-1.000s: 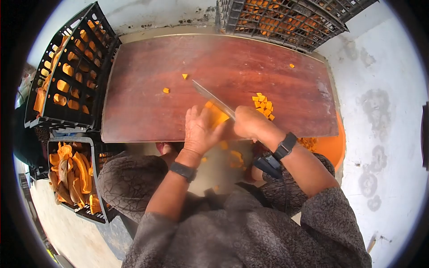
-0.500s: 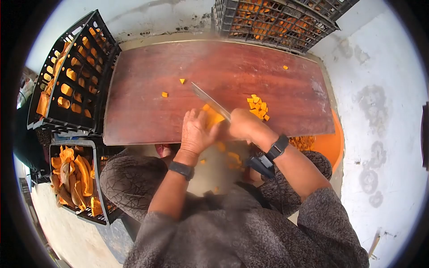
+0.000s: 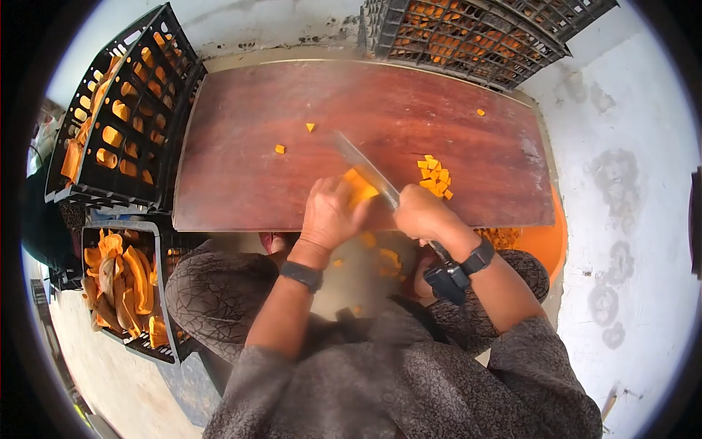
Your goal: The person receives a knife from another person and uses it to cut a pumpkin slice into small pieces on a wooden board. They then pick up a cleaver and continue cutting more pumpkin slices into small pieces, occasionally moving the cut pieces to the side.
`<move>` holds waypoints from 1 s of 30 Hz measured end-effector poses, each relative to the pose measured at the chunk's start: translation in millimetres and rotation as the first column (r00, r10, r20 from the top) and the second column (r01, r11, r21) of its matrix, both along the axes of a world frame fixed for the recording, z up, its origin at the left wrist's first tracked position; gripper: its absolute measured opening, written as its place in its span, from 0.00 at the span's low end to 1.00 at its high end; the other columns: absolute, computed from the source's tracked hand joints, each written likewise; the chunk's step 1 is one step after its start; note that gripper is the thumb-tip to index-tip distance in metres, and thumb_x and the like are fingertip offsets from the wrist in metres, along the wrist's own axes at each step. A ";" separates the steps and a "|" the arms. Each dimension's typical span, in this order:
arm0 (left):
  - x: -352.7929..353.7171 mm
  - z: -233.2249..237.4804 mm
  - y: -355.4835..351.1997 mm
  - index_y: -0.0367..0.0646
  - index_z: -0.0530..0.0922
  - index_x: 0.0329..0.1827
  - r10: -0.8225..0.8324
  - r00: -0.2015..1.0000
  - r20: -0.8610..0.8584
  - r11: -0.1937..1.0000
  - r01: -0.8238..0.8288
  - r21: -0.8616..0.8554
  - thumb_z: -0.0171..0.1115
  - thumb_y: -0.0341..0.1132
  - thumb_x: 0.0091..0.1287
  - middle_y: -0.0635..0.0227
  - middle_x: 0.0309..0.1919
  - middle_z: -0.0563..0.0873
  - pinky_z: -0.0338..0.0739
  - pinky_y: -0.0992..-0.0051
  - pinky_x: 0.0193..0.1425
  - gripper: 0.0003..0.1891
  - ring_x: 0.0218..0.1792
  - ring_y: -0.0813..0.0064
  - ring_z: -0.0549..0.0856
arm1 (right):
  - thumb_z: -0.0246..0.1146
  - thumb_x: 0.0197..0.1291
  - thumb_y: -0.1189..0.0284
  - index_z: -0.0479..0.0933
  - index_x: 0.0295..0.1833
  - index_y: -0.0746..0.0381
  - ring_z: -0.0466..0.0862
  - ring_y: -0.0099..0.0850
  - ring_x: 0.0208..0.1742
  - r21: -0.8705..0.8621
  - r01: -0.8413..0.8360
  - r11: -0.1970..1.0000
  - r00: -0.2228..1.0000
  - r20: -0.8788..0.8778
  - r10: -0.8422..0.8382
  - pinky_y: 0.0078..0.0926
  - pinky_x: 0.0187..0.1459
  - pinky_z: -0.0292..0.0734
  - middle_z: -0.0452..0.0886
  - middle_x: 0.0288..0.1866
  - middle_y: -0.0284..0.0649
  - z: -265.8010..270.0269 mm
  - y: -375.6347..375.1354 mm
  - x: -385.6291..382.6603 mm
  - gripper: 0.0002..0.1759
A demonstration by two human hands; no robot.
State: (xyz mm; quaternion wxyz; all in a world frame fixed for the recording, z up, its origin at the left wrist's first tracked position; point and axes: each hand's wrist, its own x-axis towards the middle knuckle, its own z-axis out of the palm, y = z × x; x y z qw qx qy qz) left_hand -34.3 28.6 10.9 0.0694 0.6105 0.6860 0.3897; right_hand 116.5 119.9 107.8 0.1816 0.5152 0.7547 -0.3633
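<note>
My left hand (image 3: pixel 329 214) presses an orange slab of pumpkin flesh (image 3: pixel 360 186) onto the near edge of a reddish wooden board (image 3: pixel 292 95). My right hand (image 3: pixel 422 214) grips the handle of a long knife (image 3: pixel 362 162), whose blade slants up and left across the slab. A small heap of orange cubes (image 3: pixel 433 175) lies just right of the blade. Loose cubes sit at the left (image 3: pixel 280 149), further up (image 3: pixel 311 127) and at the far right (image 3: pixel 480 113) of the board.
A black crate (image 3: pixel 124 117) of orange pieces leans at the left. Another black crate (image 3: pixel 472 29) stands behind the board. A crate of peels (image 3: pixel 121 282) sits by my left knee. An orange tub (image 3: pixel 537 241) with cubes shows under the board's right end.
The knife and both hands have shifted slightly right along the slab, with the blade coming down on it again. The view has drifted a little.
</note>
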 end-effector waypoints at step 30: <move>4.3 -14.9 3.3 0.36 0.81 0.46 0.000 1.000 0.028 1.000 0.000 -0.007 0.72 0.41 0.53 0.48 0.40 0.80 0.76 0.54 0.52 0.22 0.46 0.46 0.78 | 0.56 0.53 0.80 0.80 0.33 0.74 0.85 0.46 0.24 0.032 -0.071 0.997 0.989 0.133 0.066 0.40 0.26 0.80 0.82 0.23 0.54 12.0 1.3 -4.8 0.09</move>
